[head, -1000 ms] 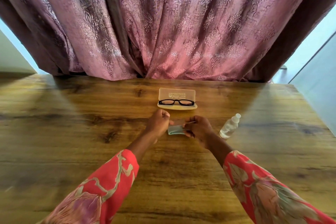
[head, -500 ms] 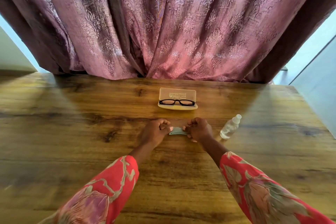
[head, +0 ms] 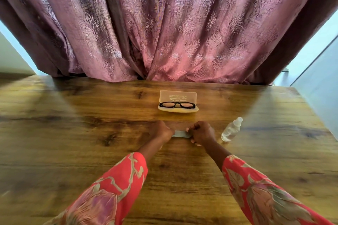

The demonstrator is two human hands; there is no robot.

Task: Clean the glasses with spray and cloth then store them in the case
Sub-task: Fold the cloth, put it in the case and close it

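Black-framed glasses (head: 177,104) lie in the open, pale translucent case (head: 178,95) at the middle back of the wooden table. Nearer to me, a small folded grey-blue cloth (head: 180,134) lies flat on the table between my hands. My left hand (head: 161,131) pinches its left end with curled fingers, and my right hand (head: 201,133) pinches its right end. Most of the cloth is hidden by my fingers. A small clear spray bottle (head: 231,129) stands tilted just right of my right hand, apart from it.
The wooden table (head: 73,133) stretches wide on both sides. A pink patterned curtain (head: 164,33) hangs along its far edge behind the case. A pale wall (head: 320,82) stands beyond the table's right edge.
Both hands have lowered the cloth from just above the table down onto its surface and folded it into a narrower strip. Glasses, case and bottle stay where they were.
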